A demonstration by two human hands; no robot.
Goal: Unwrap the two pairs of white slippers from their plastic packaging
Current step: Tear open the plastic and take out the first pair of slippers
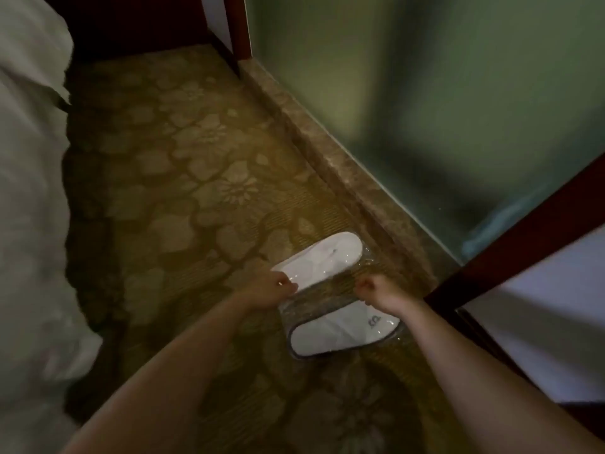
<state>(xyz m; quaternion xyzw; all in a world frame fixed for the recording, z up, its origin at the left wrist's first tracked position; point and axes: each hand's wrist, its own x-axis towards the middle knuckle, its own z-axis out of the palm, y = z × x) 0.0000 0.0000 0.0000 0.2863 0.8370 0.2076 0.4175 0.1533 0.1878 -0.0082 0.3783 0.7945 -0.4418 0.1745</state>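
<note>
Item: two wrapped slipper pairs, far pair (pixel 322 262) and near pair (pixel 343 332), on the carpet (pixel 183 178) beside the stone sill (pixel 330 158). I see left hand (pixel 273 291) and right hand (pixel 376 290) each pinching plastic film (pixel 314 298). Risk: thin film may stretch instead of tearing, or slip from either grip.

The small grey logo (pixel 374 321) on the nearer slipper was too blurred to read. At nine o'clock, the white bedding (pixel 29 191) ran off the edge, and both forearms were cut off at six o'clock.

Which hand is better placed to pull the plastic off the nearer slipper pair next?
Probably the right hand: it pinches the plastic directly above the nearer slipper pair. The left hand grips nearer the far pair.
</note>
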